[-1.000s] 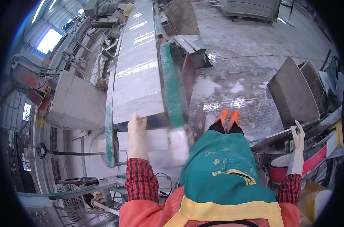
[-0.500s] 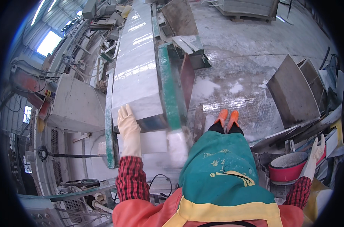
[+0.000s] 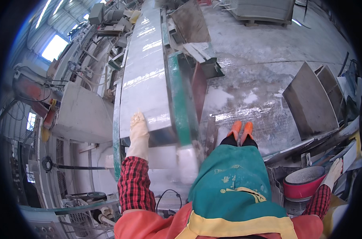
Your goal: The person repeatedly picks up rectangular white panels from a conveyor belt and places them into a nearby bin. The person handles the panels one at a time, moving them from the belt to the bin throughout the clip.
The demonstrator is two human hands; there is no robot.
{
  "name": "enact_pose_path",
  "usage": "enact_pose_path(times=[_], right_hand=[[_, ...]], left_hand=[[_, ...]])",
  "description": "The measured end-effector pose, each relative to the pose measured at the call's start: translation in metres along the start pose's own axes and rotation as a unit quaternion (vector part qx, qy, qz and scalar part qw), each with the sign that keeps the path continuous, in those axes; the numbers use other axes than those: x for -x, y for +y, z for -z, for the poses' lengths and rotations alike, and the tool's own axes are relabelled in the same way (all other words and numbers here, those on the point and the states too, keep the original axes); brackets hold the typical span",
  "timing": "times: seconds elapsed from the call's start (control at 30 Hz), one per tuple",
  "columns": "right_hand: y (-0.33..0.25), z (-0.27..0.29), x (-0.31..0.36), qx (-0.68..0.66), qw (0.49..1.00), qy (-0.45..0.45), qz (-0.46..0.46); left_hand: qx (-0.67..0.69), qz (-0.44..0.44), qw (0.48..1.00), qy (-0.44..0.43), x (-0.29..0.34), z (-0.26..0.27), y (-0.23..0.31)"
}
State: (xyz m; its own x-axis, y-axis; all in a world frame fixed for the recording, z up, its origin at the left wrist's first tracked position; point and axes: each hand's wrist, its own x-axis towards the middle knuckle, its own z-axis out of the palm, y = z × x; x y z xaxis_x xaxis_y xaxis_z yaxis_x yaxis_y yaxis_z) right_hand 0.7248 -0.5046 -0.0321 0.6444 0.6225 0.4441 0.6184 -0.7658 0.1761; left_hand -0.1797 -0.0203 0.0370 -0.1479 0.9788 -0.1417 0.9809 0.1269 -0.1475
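My left hand (image 3: 139, 126), in a cream rubber glove, lies on the near end of a long, glossy white conveyor bed (image 3: 146, 93). Its fingers are stretched forward, flat on the surface, and hold nothing. A green side rail (image 3: 179, 103) runs along the bed's right side. Far to the right, my right hand (image 3: 334, 172), gloved alike, reaches beside a red bucket (image 3: 298, 190) with a pale, powdery top. The fingers of that hand extend toward a pale panel (image 3: 349, 156), close to its lower edge. Whether they touch it is hard to tell.
Grey-brown slabs (image 3: 310, 99) lean on the right. A stack of sheets (image 3: 262, 8) stands on a pallet at the back. Left of the bed is a pale machine housing (image 3: 83, 113). Orange boots (image 3: 242, 130) show below my green apron (image 3: 232, 179) on the wet floor.
My right hand has moved forward to the pale panel, its fingers closer together than before. My left hand has stayed on the bed's end, with the wrist bent more. The view has shifted slightly.
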Motion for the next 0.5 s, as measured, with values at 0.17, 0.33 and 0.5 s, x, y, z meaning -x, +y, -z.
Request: enact_pose_path(times=[0.17,0.33,0.5], right_hand=[[-0.053,0.033,-0.020,-0.091,0.987,-0.059,-0.119],[-0.023,0.034,-0.028,-0.054,0.990,-0.024,-0.129],[-0.025,0.043,-0.040,-0.021,0.964,-0.055,-0.258]], left_hand=[[-0.049,-0.021,0.999,-0.012,0.006,0.002,-0.021],[-0.010,-0.047,0.997,-0.063,-0.014,0.003,-0.020],[0.006,-0.027,0.996,-0.090,-0.011,0.025,-0.012]])
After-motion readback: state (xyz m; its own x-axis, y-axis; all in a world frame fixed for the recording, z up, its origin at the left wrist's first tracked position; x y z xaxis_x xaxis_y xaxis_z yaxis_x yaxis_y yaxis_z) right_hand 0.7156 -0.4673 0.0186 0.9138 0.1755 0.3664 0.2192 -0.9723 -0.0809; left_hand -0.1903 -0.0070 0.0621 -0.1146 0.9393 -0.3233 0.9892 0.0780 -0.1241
